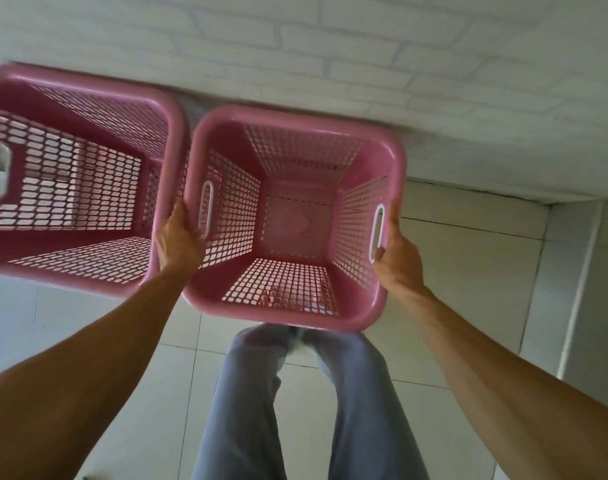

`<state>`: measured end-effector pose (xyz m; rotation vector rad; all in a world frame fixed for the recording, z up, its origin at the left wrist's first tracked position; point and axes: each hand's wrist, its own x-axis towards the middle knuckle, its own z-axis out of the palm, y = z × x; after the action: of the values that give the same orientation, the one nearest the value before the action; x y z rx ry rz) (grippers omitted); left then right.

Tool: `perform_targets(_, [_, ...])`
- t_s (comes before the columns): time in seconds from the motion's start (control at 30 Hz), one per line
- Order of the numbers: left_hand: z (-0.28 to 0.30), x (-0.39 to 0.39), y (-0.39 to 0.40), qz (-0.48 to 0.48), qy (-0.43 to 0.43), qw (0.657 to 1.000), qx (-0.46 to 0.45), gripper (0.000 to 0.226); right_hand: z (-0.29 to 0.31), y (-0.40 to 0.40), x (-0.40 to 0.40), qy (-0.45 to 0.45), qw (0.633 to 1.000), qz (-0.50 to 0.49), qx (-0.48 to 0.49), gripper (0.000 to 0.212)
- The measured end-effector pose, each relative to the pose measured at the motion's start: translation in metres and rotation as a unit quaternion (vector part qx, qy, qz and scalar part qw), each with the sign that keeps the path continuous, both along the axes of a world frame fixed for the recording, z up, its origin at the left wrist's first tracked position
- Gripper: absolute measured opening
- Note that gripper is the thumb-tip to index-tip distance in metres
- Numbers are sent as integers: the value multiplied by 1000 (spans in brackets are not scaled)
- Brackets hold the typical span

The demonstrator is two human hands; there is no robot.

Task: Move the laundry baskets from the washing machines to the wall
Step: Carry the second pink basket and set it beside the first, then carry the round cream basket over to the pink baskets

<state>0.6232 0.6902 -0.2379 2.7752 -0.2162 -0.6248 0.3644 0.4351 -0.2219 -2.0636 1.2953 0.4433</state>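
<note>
Against the white brick wall (364,46), beside another basket (70,174): light, stiff pink laundry basket (288,306), left hand (179,244) and right hand (397,258) each with grip closed around a side handle slot.

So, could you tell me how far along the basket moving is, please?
One pink laundry basket already stands by the white brick wall. A second pink basket is in hand beside it, left hand and right hand at its handles. Releasing it remains; no washing machines are in view.

Two pink lattice baskets (288,311) (172,133), white brick wall (330,46), pale tiled floor (468,258).
</note>
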Motion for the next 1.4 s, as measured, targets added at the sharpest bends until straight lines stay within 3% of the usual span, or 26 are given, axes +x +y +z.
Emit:
perform_targets(0.07, [8, -3, -4, 7, 5, 1000, 0, 51, -1, 0, 0, 24, 1000, 0, 11, 103])
perform_targets(0.17, [30, -15, -17, -15, 22, 1000, -12, 65, 10, -1, 0, 56, 998, -9, 34, 103])
perform_targets(0.33, [77, -36, -25, -62, 42, 995, -71, 85, 58, 19, -6, 46, 998, -29, 41, 46])
perform_targets(0.4, [99, -46, -25, -109, 53, 989, -82, 90, 76, 37, -13, 48, 997, -41, 42, 38])
perform_targets(0.53, [147, -77, -26, -165, 66, 980, -89, 85, 118, 73, -25, 30, 995, -80, 45, 33])
perform_targets(0.83, [239, -156, -24, -326, 92, 936, -98, 68, 216, 122, -68, -65, 986, -147, 32, 48])
perform_targets(1.07, [272, -239, -64, -502, 94, 859, -38, 29, 247, 130, -164, -78, 963, -259, 18, 51])
perform_targets(1.23, [268, -342, -91, -562, 133, 815, -36, 50, 254, 145, -280, -89, 928, -362, -21, 43])
perform_targets(1.4, [254, -467, -110, -642, 133, 755, -25, 48, 252, 169, -405, -82, 887, -455, -15, 43])
